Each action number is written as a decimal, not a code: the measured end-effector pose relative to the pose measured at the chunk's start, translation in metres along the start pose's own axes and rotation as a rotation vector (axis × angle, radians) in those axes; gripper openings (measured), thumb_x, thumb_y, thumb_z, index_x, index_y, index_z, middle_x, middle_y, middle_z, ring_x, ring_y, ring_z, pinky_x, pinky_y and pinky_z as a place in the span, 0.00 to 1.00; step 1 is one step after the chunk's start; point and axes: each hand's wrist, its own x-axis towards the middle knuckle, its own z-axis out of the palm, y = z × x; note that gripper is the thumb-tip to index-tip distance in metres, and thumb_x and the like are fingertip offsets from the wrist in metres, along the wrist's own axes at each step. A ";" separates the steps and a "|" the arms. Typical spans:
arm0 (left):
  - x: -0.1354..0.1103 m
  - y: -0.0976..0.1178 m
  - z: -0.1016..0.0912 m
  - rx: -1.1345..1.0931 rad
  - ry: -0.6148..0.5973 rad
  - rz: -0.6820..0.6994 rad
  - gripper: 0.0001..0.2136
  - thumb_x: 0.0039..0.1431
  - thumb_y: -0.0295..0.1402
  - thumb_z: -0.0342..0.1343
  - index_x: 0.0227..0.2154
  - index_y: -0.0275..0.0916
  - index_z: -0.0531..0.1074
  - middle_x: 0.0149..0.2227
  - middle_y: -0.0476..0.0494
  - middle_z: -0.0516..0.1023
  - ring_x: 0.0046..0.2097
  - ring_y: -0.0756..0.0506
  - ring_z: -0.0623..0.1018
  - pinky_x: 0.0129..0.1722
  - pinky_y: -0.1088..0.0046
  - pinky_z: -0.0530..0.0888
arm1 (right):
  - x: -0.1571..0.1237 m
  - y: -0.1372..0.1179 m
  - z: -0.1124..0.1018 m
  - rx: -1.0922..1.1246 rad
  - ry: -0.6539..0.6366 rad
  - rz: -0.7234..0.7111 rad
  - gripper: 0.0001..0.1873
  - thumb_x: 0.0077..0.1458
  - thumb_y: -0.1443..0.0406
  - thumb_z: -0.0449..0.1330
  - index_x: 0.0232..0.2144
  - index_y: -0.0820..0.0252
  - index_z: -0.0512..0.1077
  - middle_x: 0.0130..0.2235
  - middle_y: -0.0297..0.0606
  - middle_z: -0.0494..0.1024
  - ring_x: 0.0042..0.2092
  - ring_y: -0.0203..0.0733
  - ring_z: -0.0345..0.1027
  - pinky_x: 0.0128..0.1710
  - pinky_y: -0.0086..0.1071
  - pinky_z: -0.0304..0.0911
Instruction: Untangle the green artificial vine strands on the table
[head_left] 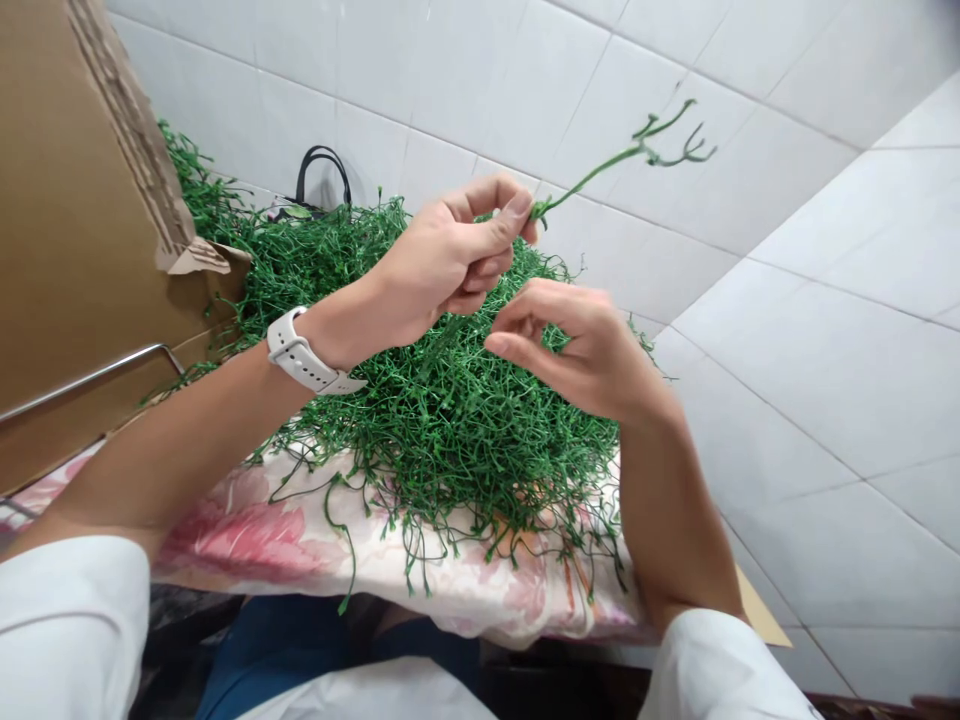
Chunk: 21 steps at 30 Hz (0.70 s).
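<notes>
A thin green plastic plant stem (600, 178) with forked tips points up and to the right against the tiled wall. Its lower end is pinched between the thumb and forefinger of my left hand (469, 240), which wears a white watch strap at the wrist. Lower and to the right, my right hand (574, 340) hovers over the pile with thumb and forefinger drawn together. Whatever sits between those fingertips, if anything, blends into the green behind. Beneath both hands spreads a large tangled heap of similar green stems (465, 420).
Under the heap lies a floral cloth (247, 530), with loose stems hanging near its front edge. A cardboard box (82, 200) stands at the left, a metal bar (90, 382) before it. Black handles (324, 155) rise behind the heap. White tiled walls (825, 300) border the back and right.
</notes>
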 end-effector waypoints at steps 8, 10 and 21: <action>-0.007 0.011 0.007 0.494 -0.065 0.205 0.12 0.66 0.23 0.53 0.26 0.30 0.70 0.18 0.61 0.57 0.19 0.65 0.55 0.23 0.88 0.48 | -0.001 -0.001 -0.002 0.033 -0.265 -0.190 0.13 0.70 0.67 0.58 0.30 0.59 0.64 0.28 0.30 0.68 0.31 0.31 0.59 0.33 0.27 0.58; -0.005 0.018 -0.003 0.609 -0.019 0.318 0.11 0.65 0.20 0.53 0.26 0.30 0.71 0.19 0.60 0.61 0.21 0.64 0.57 0.22 0.89 0.50 | -0.003 -0.002 -0.009 0.048 -0.352 -0.208 0.13 0.70 0.69 0.56 0.30 0.59 0.63 0.29 0.31 0.69 0.33 0.31 0.60 0.35 0.26 0.59; 0.004 0.060 -0.073 0.196 0.210 0.385 0.16 0.75 0.30 0.48 0.27 0.39 0.66 0.18 0.58 0.47 0.20 0.55 0.43 0.16 0.81 0.43 | -0.011 0.028 -0.025 -0.123 0.117 0.241 0.11 0.61 0.57 0.67 0.33 0.58 0.74 0.25 0.32 0.72 0.26 0.33 0.58 0.27 0.32 0.58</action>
